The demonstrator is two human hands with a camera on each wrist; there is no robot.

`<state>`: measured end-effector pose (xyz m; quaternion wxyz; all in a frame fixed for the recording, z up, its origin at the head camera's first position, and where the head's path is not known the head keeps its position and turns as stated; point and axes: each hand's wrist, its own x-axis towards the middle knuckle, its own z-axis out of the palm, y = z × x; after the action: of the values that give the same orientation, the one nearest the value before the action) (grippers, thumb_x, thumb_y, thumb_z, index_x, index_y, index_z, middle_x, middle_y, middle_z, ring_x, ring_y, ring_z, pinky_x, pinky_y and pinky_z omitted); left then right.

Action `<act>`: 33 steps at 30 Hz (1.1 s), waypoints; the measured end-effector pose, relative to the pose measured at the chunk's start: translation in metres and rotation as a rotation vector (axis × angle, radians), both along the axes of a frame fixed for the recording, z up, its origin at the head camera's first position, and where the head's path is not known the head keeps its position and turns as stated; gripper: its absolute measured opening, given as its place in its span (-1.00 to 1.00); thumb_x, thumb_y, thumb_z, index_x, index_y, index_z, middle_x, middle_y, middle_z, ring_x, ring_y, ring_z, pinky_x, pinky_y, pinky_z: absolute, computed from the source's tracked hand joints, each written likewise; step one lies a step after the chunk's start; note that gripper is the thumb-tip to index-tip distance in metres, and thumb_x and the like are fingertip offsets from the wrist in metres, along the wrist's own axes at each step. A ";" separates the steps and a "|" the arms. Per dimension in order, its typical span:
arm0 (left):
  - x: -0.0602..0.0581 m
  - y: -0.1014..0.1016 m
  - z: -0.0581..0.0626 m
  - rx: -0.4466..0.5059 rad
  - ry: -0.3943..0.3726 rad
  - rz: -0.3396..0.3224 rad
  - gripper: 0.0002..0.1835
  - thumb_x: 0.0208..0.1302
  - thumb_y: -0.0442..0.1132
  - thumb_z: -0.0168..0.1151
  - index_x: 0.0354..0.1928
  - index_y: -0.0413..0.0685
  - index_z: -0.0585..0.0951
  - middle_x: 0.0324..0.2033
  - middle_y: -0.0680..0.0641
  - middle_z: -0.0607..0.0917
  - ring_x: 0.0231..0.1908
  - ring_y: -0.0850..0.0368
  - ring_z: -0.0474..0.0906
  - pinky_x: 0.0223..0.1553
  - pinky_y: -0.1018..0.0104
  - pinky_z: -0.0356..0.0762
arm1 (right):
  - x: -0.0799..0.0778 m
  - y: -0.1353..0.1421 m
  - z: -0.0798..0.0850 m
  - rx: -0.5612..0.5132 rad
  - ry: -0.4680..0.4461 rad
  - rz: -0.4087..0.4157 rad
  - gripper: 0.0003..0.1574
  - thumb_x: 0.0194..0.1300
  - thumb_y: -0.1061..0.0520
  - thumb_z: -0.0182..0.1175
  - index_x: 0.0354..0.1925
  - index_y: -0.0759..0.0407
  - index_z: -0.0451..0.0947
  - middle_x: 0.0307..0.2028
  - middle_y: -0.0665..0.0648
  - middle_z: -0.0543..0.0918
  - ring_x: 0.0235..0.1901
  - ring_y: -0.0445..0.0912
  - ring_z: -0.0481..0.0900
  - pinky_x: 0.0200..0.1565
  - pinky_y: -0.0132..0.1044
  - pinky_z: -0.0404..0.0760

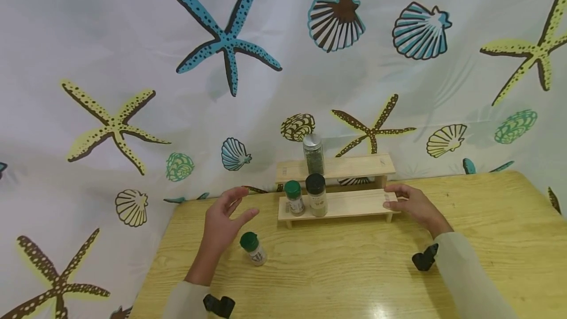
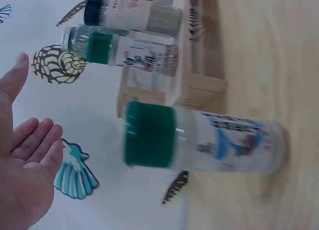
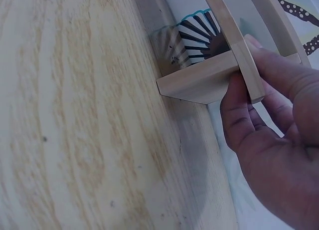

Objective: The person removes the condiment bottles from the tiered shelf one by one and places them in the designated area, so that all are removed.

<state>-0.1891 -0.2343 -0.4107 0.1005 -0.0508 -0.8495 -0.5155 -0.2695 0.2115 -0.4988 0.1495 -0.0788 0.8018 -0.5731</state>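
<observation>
A two-step wooden rack (image 1: 354,204) stands at the back of the table. My right hand (image 1: 413,206) pinches the right end of its lower board (image 3: 247,73) between thumb and fingers. On that lower step, toward the left, are a green-capped spice jar (image 1: 294,198) and a black-capped spice jar (image 1: 317,196). A silver-lidded glass jar (image 1: 314,155) of green herbs stands on the upper step. My left hand (image 1: 224,218) is raised with fingers apart, holding nothing. Below it, another green-capped spice jar (image 2: 224,142) stands on the table, apart from the hand.
Behind the rack hangs a white cloth (image 1: 266,107) printed with starfish and shells, close to the back edge of the wooden table (image 1: 336,270). A black wrist camera mount (image 1: 219,305) sits on the left sleeve, and another mount (image 1: 425,258) on the right.
</observation>
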 end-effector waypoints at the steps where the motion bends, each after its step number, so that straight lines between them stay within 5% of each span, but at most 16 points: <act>1: -0.005 0.002 0.004 -0.005 0.002 -0.004 -0.38 0.07 -0.09 0.42 0.19 -0.07 0.46 0.15 -0.09 0.54 0.26 0.06 0.41 0.30 0.31 0.35 | 0.001 0.001 -0.001 -0.001 0.001 -0.001 -0.20 0.25 -0.04 0.26 0.31 0.27 0.25 0.36 0.34 0.21 0.34 0.28 0.10 0.19 0.08 0.42; 11: -0.052 0.036 0.043 -0.060 0.024 -0.128 -0.30 0.07 0.00 0.42 0.25 -0.05 0.41 0.21 -0.10 0.50 0.30 0.05 0.36 0.36 0.24 0.30 | 0.001 0.005 -0.004 0.016 0.014 -0.019 -0.23 0.24 -0.05 0.27 0.28 0.27 0.29 0.32 0.34 0.26 0.29 0.23 0.18 0.06 -0.12 0.50; 17: -0.078 0.063 0.055 -0.061 0.026 -0.155 -0.28 0.07 -0.01 0.42 0.25 -0.09 0.41 0.20 -0.08 0.50 0.29 0.04 0.37 0.36 0.21 0.32 | -0.001 0.005 -0.003 0.023 0.015 -0.027 -0.24 0.23 -0.05 0.28 0.27 0.26 0.30 0.35 0.33 0.24 0.35 0.27 0.10 0.16 0.01 0.46; 24: -0.107 0.087 0.052 -0.060 -0.027 -0.160 -0.28 0.07 -0.01 0.42 0.26 -0.08 0.40 0.20 -0.07 0.51 0.27 0.06 0.38 0.38 0.23 0.29 | -0.002 0.002 -0.001 0.002 0.025 -0.024 -0.28 0.23 0.00 0.28 0.25 0.28 0.33 0.28 0.34 0.31 0.23 0.20 0.25 0.01 -0.18 0.50; 33: -0.123 0.108 0.043 -0.062 -0.089 -0.174 -0.28 0.06 -0.09 0.44 0.26 -0.11 0.38 0.22 -0.12 0.48 0.28 0.01 0.36 0.36 0.26 0.31 | -0.003 0.002 -0.003 -0.039 0.007 -0.028 -0.28 0.24 0.02 0.28 0.27 0.28 0.31 0.23 0.33 0.35 0.12 0.12 0.35 -0.07 -0.27 0.53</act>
<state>-0.3119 -0.1258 -0.3679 0.0160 -0.1047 -0.8610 -0.4974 -0.2728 0.2140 -0.5015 0.1370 -0.0725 0.7920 -0.5905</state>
